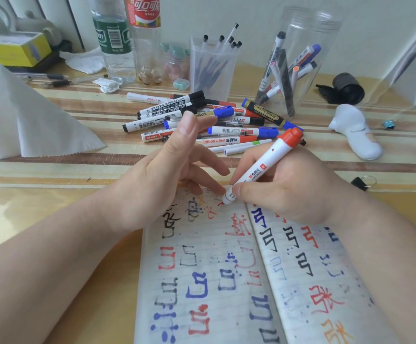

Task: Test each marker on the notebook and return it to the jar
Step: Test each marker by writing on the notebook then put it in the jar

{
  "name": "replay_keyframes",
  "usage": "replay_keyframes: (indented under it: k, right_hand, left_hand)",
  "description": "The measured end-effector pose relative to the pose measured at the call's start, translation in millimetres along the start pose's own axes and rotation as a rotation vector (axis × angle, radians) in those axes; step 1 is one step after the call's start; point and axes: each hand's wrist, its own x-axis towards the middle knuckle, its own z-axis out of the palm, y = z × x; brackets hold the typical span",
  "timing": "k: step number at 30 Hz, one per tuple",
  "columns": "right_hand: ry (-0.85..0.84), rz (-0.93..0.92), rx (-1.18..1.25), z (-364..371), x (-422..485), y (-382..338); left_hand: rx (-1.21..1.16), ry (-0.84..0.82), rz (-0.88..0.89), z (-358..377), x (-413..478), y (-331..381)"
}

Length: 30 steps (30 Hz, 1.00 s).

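Observation:
My right hand grips a white marker with its red cap pushed on the back end. The red tip touches the top of the open notebook, whose lined pages carry several red, blue and black test marks. My left hand rests on the notebook's upper left corner with fingers spread, holding nothing. A pile of several markers lies on the table behind the hands. The clear jar at the back right holds several markers.
A clear cup of thin pens stands behind the pile, with two plastic bottles to its left. A paper towel roll sits at the left, a white device and a black cap at the right.

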Motion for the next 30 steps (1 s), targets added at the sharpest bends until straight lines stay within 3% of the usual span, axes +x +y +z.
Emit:
replay_keyframes:
  k: [7,16,20,30]
  right_hand:
    - [-0.095,-0.009,0.065,-1.6,-2.8,1.4]
    - [0.022,-0.014,0.110,-1.0,1.1,4.9]
    - [0.020,-0.003,-0.004,1.4,2.0,2.5]
    - [-0.017,0.025,0.030,0.7,1.8,2.5]
  left_hand:
    - [0.015,0.004,-0.001,0.0,-0.9,-0.3]
    - [0.032,0.002,0.005,-0.5,-1.6,0.0]
    - [0.026,-0.006,0.005,-1.4,-0.4,-1.9]
    - [0.027,-0.066,0.018,-10.6,3.5,-9.2]
